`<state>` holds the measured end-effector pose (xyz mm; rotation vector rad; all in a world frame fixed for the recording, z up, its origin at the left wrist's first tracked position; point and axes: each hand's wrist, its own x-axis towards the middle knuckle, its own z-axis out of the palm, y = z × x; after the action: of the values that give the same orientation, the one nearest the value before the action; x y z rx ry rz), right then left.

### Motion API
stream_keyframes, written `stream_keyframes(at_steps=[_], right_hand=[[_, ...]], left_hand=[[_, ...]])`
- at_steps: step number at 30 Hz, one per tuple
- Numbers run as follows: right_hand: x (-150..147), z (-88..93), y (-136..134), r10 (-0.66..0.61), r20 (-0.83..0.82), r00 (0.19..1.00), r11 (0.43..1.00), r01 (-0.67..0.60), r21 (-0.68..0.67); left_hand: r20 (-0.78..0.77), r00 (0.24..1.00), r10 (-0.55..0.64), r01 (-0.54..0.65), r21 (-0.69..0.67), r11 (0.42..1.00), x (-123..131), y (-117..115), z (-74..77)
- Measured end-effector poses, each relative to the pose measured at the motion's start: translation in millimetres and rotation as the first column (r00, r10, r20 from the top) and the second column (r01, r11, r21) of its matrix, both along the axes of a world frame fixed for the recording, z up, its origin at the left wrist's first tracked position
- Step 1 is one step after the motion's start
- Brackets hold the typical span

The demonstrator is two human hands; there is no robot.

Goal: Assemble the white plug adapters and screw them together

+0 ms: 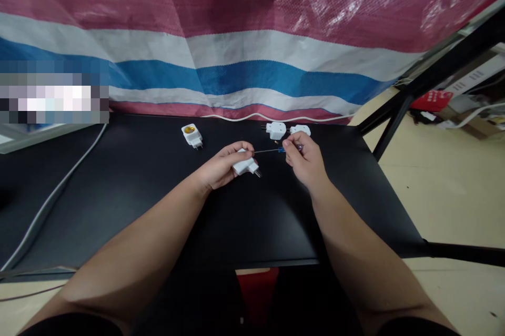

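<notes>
My left hand (221, 166) grips a white two-pin plug (245, 164), its metal pins pointing right. My right hand (303, 160) is shut on a small screwdriver with a blue handle (281, 150), and its thin shaft reaches left to my left fingers. Beyond my hands, a white plug-in lamp socket with a yellow centre (191, 134) lies on the black table top (252, 220). Just behind my right hand are a white plug body (275, 130) and a white plastic piece (300, 130), partly hidden by my fingers. A tiny brass part (274, 142) lies near them.
A white cable (276, 118) runs along the table's back edge in front of a striped tarpaulin (236, 68). A grey cable (51, 202) crosses the left of the table. Black metal table legs (389, 136) stand at right, above a beige floor (445, 194).
</notes>
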<state>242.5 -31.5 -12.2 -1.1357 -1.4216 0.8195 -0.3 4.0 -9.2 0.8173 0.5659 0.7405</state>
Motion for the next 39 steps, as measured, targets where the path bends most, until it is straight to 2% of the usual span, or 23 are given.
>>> stream_keyframes(at_steps=[6,8,11,14,16,19,20,24,25,27,30,33,36,39], right_hand=[[1,-0.5,0,-0.025,-0.041,0.999,1.000,0.025,-0.019],[-1,-0.2,0,-0.027,-0.064,0.998,0.999,0.026,-0.023],[-3,0.8,0,-0.033,-0.119,0.992,0.999,0.032,-0.018],[-5,2.1,0,-0.029,-0.177,0.984,1.000,0.027,-0.012],[-6,2.5,1,-0.014,-0.226,0.974,1.000,0.009,-0.021],[-8,1.8,1,0.027,-0.320,0.947,0.999,-0.035,-0.018],[-9,1.5,1,0.039,-0.339,0.940,0.999,-0.045,-0.008],[-11,2.7,-2,0.062,-0.304,0.951,0.996,-0.037,0.087],[-11,4.0,-3,0.053,-0.279,0.959,0.992,-0.020,0.122],[-11,7.2,-6,0.013,-0.218,0.976,0.980,0.030,0.195],[-11,10.8,-9,-0.062,-0.108,0.992,0.955,0.090,0.284],[-10,10.6,-11,-0.116,-0.021,0.993,0.936,0.116,0.332],[-9,9.8,-11,-0.169,0.031,0.985,0.918,0.146,0.368],[-9,11.4,-13,-0.180,0.053,0.982,0.917,0.148,0.370]], left_hand=[[-0.049,0.998,0.041,-0.031,0.199,0.980,2,1,-3.3],[-0.130,0.989,0.067,-0.024,0.311,0.950,1,2,-5.7],[-0.300,0.947,0.113,0.067,0.531,0.845,0,2,-8.4],[-0.401,0.891,0.212,0.163,0.719,0.675,-1,-1,-10.6],[-0.436,0.868,0.238,0.210,0.757,0.619,0,-2,-12.3],[-0.479,0.858,0.187,0.273,0.733,0.623,1,-3,-13.9],[-0.483,0.858,0.176,0.292,0.740,0.606,2,-4,-13.6],[-0.488,0.833,0.259,0.349,0.829,0.437,2,-8,-9.4],[-0.502,0.817,0.284,0.369,0.833,0.413,2,-8,-8.5],[-0.531,0.794,0.295,0.393,0.819,0.418,2,-9,-8.2],[-0.495,0.828,0.265,0.347,0.822,0.452,1,-8,-11.9],[-0.426,0.869,0.251,0.297,0.856,0.424,2,-6,-15.3],[-0.411,0.879,0.242,0.303,0.874,0.380,3,-5,-13.8],[-0.408,0.888,0.211,0.310,0.872,0.378,3,-3,-10.4]])
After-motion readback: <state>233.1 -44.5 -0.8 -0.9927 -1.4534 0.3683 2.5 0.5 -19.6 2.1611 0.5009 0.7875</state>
